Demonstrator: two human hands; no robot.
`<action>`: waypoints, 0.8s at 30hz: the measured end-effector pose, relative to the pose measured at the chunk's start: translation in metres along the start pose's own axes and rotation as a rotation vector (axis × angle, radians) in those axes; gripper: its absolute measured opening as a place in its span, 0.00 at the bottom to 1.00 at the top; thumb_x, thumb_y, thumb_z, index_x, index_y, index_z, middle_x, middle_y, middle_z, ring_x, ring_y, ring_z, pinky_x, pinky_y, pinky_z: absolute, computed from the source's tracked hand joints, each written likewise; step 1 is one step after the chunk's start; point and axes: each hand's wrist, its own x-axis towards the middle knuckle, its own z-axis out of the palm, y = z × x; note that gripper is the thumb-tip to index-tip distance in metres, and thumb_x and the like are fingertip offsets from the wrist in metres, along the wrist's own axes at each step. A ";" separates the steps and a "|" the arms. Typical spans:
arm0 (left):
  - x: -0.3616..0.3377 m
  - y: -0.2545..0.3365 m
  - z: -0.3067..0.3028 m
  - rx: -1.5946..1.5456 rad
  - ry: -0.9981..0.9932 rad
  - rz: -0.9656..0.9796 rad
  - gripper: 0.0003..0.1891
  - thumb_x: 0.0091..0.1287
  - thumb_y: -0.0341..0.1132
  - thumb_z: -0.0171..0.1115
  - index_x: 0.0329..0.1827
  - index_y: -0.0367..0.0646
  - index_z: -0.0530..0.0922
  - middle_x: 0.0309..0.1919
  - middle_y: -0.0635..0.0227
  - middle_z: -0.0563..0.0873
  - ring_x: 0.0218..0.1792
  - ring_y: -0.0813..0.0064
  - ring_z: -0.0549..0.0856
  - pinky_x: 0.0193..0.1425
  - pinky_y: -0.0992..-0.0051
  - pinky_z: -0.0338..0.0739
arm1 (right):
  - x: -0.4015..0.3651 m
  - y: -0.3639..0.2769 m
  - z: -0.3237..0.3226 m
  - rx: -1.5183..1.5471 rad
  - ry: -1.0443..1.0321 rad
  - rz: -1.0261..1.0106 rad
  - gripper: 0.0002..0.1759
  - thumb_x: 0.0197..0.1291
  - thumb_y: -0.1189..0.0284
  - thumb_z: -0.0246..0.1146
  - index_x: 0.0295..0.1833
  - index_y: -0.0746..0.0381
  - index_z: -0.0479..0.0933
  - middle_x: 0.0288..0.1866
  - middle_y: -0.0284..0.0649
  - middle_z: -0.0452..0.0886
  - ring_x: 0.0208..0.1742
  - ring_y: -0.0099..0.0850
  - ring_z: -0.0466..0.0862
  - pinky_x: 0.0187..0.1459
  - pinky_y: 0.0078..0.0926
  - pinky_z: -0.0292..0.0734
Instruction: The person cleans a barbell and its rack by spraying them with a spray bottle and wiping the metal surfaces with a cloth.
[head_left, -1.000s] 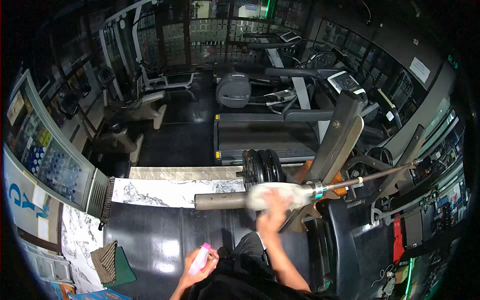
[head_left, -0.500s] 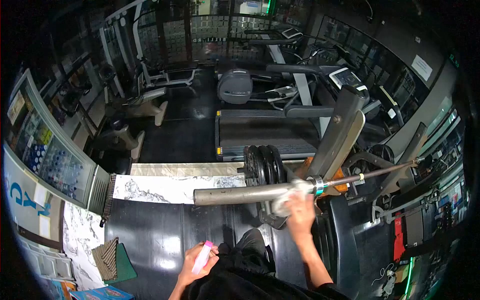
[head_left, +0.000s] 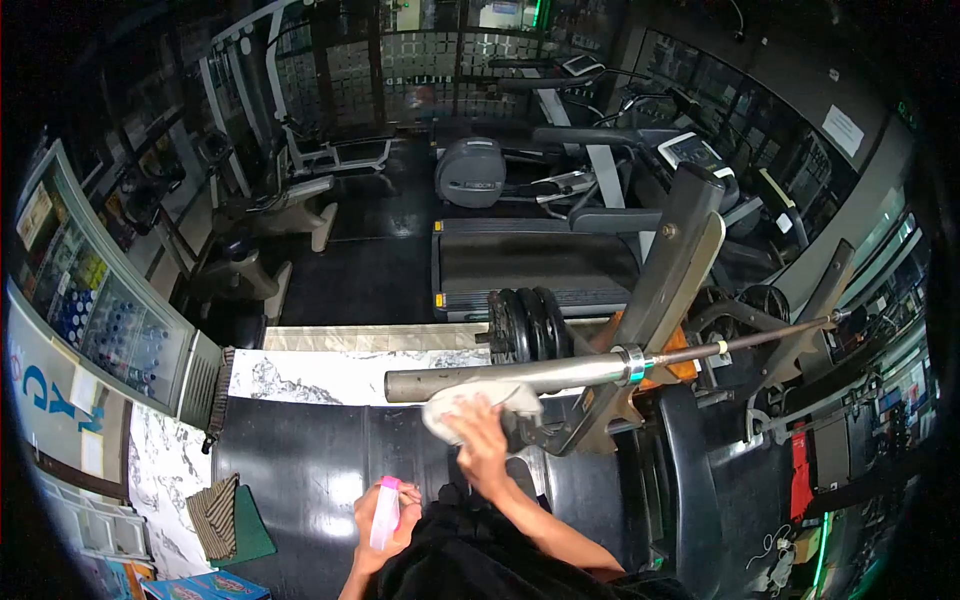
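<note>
A long metal barbell sleeve [head_left: 560,374] runs across the middle of the head view, its free end to the left. Beyond its shiny collar, the thin bar [head_left: 760,342] goes off to the right past an upright [head_left: 675,270]. My right hand [head_left: 482,442] presses a white cloth [head_left: 440,412] against the underside of the sleeve near its left half, fingers closed over the fabric. Lower down, close to my body, my left hand [head_left: 402,530] is wrapped around a small, pale bottle with a pink top [head_left: 384,515].
Black weight plates [head_left: 525,325] hang behind the sleeve. A padded bench [head_left: 690,480] is at right. Farther back stand a treadmill [head_left: 540,260] and an elliptical machine [head_left: 470,172]. A drinks fridge [head_left: 105,300] is at left, with folded cloths [head_left: 235,522] on the floor.
My right hand and the cloth have moved left along the sleeve, from beside the collar toward the free end. My left hand with the bottle has shifted slightly left.
</note>
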 end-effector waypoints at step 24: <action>0.000 -0.013 0.001 -0.167 0.041 -0.075 0.11 0.63 0.28 0.63 0.44 0.31 0.76 0.28 0.63 0.83 0.24 0.79 0.82 0.30 0.78 0.76 | 0.016 0.024 -0.027 0.605 0.923 0.807 0.25 0.71 0.73 0.52 0.69 0.71 0.62 0.68 0.46 0.69 0.65 0.32 0.69 0.66 0.29 0.62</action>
